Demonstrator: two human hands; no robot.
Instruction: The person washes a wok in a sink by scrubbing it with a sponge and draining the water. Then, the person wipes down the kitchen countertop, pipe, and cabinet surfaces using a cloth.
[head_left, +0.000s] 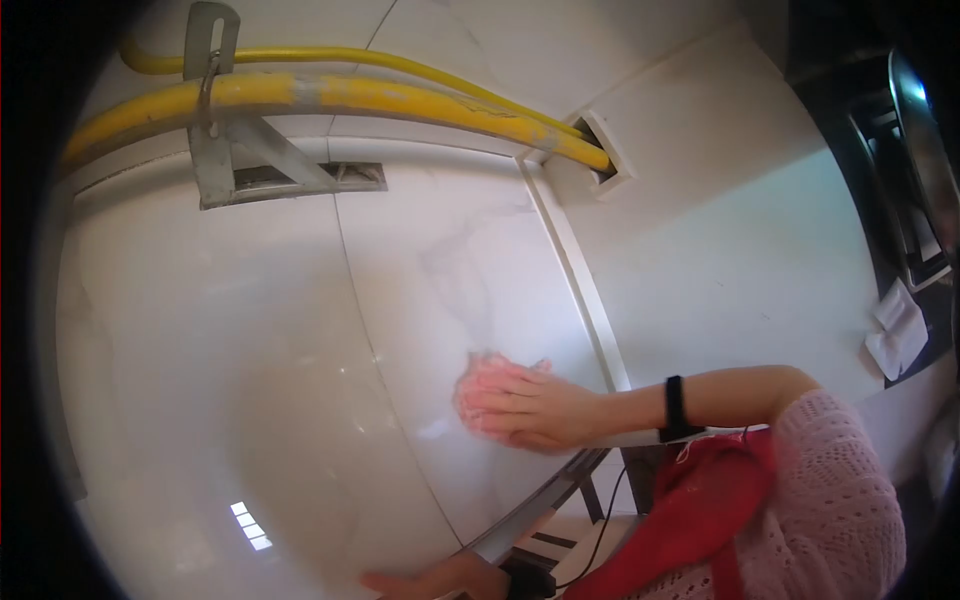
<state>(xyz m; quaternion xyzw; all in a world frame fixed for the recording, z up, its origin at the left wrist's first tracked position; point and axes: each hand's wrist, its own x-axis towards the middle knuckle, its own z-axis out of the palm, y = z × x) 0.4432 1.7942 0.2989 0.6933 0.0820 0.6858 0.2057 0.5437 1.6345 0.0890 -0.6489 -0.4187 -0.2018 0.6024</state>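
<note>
Beneath my right hand is a crumpled pink cloth, pressed flat against the glossy white tiled surface. The fingers lie together over the cloth, pointing left, and a black band circles that wrist. Low in the view, my left hand rests at the near edge of the tiles, partly cut off by the frame, with its fingers stretched to the left and nothing visible in it.
Yellow pipes cross the far side, held by a metal bracket and entering a wall hole. A raised white ledge borders the tiles. At right are a white packet and a dark appliance.
</note>
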